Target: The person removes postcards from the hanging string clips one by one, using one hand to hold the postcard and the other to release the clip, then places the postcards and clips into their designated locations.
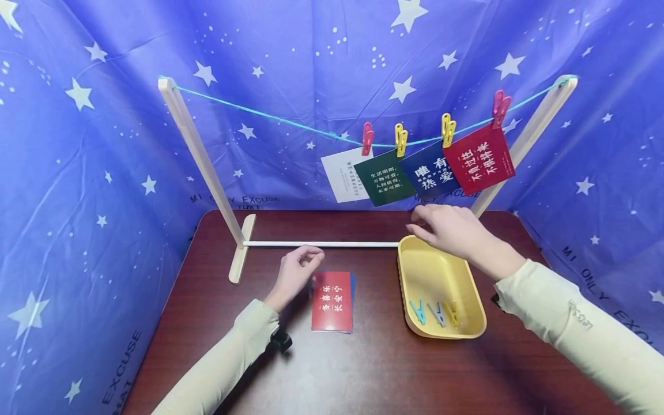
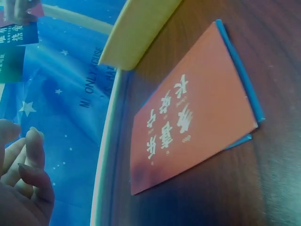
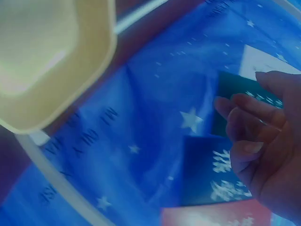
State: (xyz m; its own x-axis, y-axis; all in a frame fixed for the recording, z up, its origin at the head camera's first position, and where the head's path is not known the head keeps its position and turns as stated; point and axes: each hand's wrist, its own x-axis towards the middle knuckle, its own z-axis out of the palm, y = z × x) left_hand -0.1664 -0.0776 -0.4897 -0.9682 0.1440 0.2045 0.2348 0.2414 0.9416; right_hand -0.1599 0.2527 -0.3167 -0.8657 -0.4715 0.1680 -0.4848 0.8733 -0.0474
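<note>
Four cards hang from a teal string (image 1: 290, 122): a white card (image 1: 342, 177), a green card (image 1: 385, 180), a blue card (image 1: 429, 173) and a red card (image 1: 481, 161). Pink clothespins (image 1: 367, 138) grip the outer two, yellow clothespins (image 1: 400, 140) the inner two. My right hand (image 1: 448, 227), holding nothing, is above the far end of a yellow basket (image 1: 471, 271), just below the blue card, fingers loosely bent. Beside a stack of cards topped by a red card (image 1: 332, 302), my left hand (image 1: 300, 270) hovers with relaxed fingers and nothing in them.
In the basket lie a blue clothespin (image 1: 418, 311), a grey clothespin (image 1: 437, 314) and a yellow clothespin (image 1: 453, 314). Wooden posts (image 1: 202, 155) hold up the string, and a white rod (image 1: 321, 244) crosses the table (image 1: 363, 374). A starry blue curtain (image 1: 290, 52) surrounds the table.
</note>
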